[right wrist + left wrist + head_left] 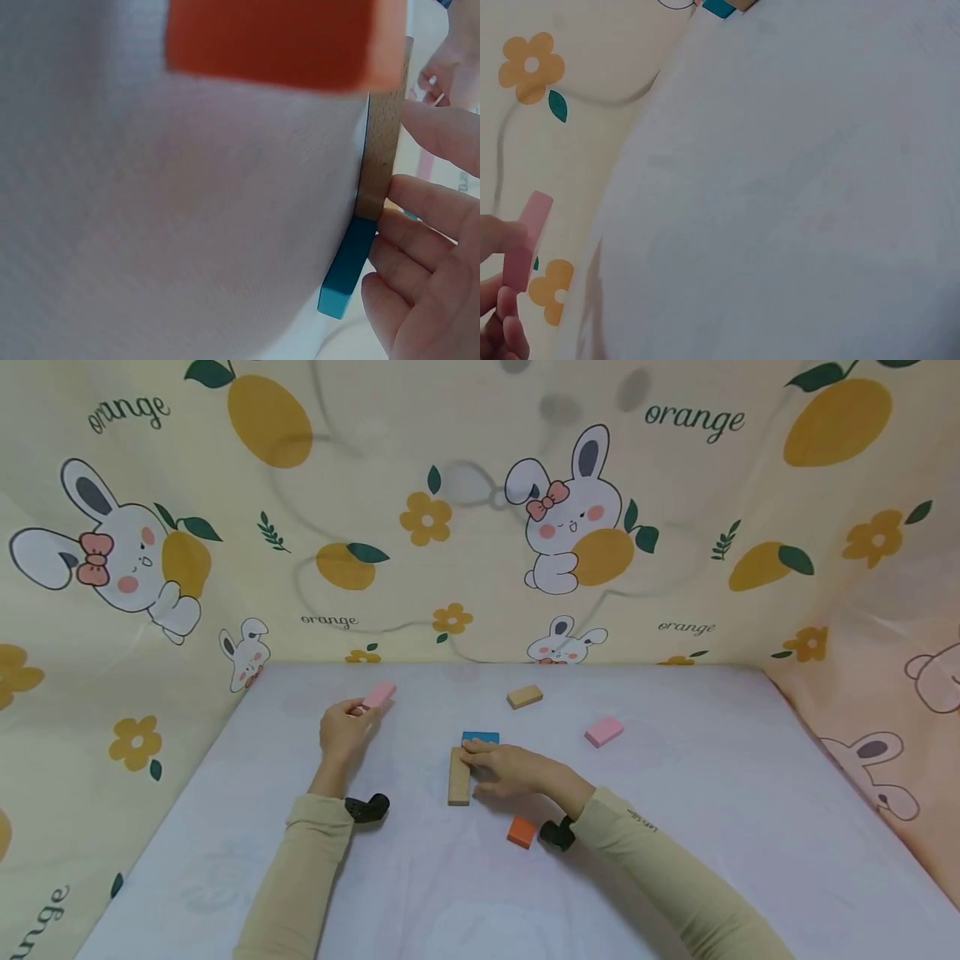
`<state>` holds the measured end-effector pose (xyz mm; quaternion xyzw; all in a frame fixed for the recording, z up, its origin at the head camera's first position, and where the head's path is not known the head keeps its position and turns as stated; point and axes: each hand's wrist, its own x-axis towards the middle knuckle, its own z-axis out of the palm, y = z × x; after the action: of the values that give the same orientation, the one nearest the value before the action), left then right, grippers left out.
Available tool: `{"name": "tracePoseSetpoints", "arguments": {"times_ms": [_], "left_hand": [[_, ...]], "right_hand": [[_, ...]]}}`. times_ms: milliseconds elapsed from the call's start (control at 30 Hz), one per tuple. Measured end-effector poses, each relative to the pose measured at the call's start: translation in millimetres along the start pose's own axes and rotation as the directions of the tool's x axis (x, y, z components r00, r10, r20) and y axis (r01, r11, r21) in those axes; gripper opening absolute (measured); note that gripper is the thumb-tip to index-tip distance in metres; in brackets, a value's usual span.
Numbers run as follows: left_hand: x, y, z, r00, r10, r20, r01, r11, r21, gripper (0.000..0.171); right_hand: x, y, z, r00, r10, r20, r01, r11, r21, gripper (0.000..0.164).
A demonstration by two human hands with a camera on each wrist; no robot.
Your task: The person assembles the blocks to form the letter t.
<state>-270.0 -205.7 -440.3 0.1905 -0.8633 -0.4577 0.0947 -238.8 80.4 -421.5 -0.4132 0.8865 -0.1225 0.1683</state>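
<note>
My left hand [344, 735] pinches a pink block [380, 696] between thumb and fingers at the far left of the table. The left wrist view also shows that pink block [528, 241] held upright. On the table, a long wooden block [459, 777] points toward me, its far end meeting a blue block [481, 737] laid crosswise. My right hand [517, 770] reaches over from the right, with extended fingers touching the wooden block near this corner. From the right wrist, the fingertips lie along the wooden block [382, 154], close to the blue block [347, 266].
An orange block [521, 832] lies beside the right wrist camera. Farther back are a small wooden block [524, 697] and a second pink block [604, 732]. A patterned curtain [480, 527] surrounds the white table [420, 893] at the back and sides.
</note>
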Motion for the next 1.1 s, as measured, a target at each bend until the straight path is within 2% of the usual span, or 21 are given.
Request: {"name": "tracePoseSetpoints", "arguments": {"times_ms": [133,367,700,1100], "left_hand": [[0.5,-0.1,-2.3,1.0,0.016,0.008,-0.016,1.0,0.014,0.044],[-0.7,-0.2,-6.6,0.996,0.085,0.026,-0.087,0.993,0.077,0.043],[-3.0,0.6,-7.9,0.988,0.154,0.024,-0.155,0.986,0.053,0.041],[-5.9,2.7,-12.8,0.97,0.21,0.125,-0.217,0.975,0.049,0.039]], "right_hand": [[-0.5,0.0,0.4,1.0,0.005,0.005,-0.005,1.0,0.004,0.058],[-0.5,-0.3,0.6,1.0,0.008,0.002,-0.008,1.0,0.015,0.059],[-0.7,-0.5,0.4,1.0,0.012,0.001,-0.012,1.0,0.005,0.059],[0.8,1.8,1.4,1.0,0.01,0.007,-0.01,1.0,0.002,0.059]]}}
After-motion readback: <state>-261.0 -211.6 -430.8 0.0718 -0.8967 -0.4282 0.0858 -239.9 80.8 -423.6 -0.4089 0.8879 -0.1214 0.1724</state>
